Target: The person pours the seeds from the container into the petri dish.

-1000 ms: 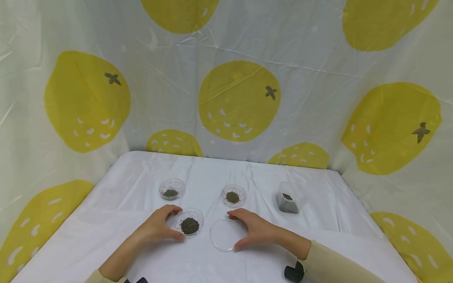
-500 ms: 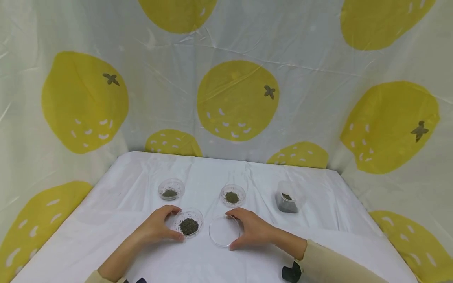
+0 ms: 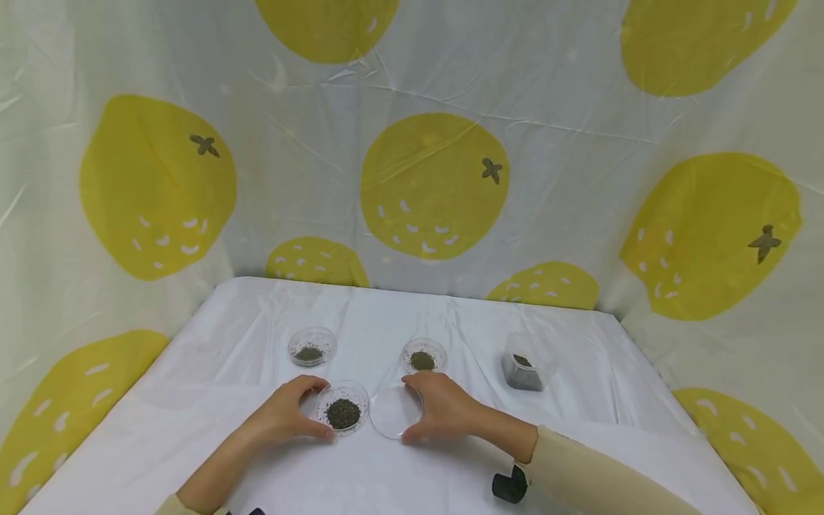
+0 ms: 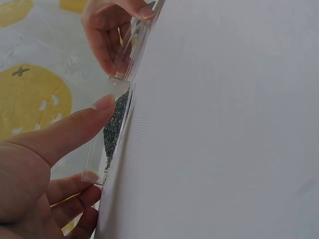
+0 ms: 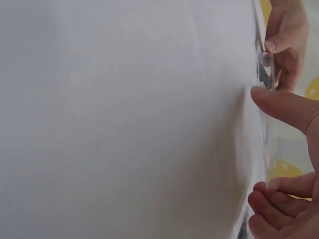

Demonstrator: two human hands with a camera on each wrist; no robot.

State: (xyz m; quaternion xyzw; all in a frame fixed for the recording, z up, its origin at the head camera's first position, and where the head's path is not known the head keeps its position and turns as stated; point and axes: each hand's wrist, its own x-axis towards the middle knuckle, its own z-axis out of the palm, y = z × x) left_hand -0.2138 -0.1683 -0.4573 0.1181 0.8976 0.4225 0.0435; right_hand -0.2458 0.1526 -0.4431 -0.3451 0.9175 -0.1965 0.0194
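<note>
My left hand (image 3: 292,411) holds a clear petri dish (image 3: 351,391) by its sides, thumb at the near side and fingers at the far side. A mound of dark green dried flakes (image 4: 115,122) lies in it. Flat on the cloth, a clear round lid (image 3: 390,416) sits between the thumb and fingers of my right hand (image 3: 444,408). It looks bare inside, and its left edge is right at the dish's right rim. In the right wrist view, the thumb and curled fingertips of the right hand (image 5: 289,149) meet the lid's edge.
Two more petri dishes with green flakes stand farther back, one dish (image 3: 326,339) at left and one dish (image 3: 438,348) in the middle. At back right is a small clear box (image 3: 524,378) with dark contents. White cloth (image 3: 360,479) covers the table; a lemon-print curtain (image 3: 296,179) hangs behind.
My right hand has slid the lid leftward and slightly away from me, closing the gap to the filled dish. The left hand and its dish have stayed in place.
</note>
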